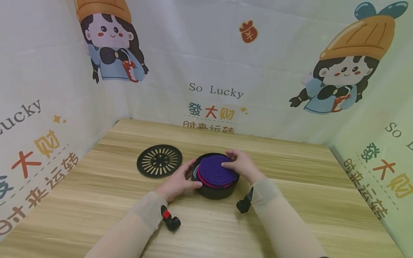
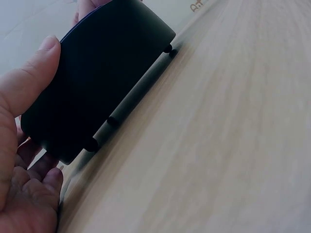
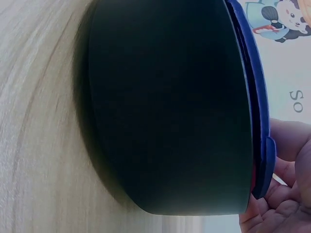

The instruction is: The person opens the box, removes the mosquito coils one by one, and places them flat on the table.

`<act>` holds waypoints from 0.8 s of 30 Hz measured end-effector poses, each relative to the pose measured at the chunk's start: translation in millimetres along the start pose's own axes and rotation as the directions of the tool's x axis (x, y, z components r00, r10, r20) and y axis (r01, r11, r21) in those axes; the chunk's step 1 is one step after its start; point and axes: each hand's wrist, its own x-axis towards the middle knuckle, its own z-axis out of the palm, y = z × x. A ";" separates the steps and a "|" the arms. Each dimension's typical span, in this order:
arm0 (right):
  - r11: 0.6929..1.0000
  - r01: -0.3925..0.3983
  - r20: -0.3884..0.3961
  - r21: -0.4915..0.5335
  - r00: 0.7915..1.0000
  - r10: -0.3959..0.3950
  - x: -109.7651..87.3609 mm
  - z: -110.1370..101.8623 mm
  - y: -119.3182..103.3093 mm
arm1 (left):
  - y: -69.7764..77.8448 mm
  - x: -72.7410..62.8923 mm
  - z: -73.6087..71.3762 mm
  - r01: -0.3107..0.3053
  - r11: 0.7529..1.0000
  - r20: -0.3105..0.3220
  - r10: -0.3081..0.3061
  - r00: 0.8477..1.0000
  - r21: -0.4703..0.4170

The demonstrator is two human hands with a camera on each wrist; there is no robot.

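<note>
A round black container [image 1: 214, 194] stands on the table, my left hand [image 1: 177, 182] gripping its left side. In the left wrist view the left thumb [image 2: 41, 65] lies along the container's dark wall [image 2: 97, 77], with fingers beneath its edge. Stacked in the container are round coasters. The top one is a purple spiral-ridged coaster [image 1: 215, 167], tilted and slightly proud of the rim. My right hand [image 1: 243, 166] pinches this coaster at its right edge, thumb on top. Its tab [image 3: 265, 167] shows beside the right fingers. Under it peeks the edge of a magenta coaster [image 1: 206, 182].
A flat black slotted disc [image 1: 159, 158] lies on the wood-grain table [image 1: 290, 186], left of and behind the container. Printed cloth [image 1: 213, 53] hangs around the table's back and sides. Small black wrist cameras [image 1: 173, 223] are strapped to both sleeves.
</note>
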 end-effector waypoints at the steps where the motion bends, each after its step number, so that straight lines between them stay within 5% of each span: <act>1: 1.000 0.001 0.002 -0.002 1.000 -0.001 -0.2 0.0 -0.3 | 0.0 0.1 -0.1 0.000 1.000 0.001 0.000 1.000 0.000; 16: 0.998 -0.040 0.007 0.039 0.999 0.040 -2.6 -0.7 -2.9 | -2.2 0.5 -0.8 0.011 1.000 0.002 -0.011 1.000 -0.001; 24: 0.999 0.009 -0.012 0.051 1.000 -0.009 -5.6 0.9 -1.1 | -4.8 1.6 -1.0 0.010 1.000 0.006 -0.010 1.000 0.005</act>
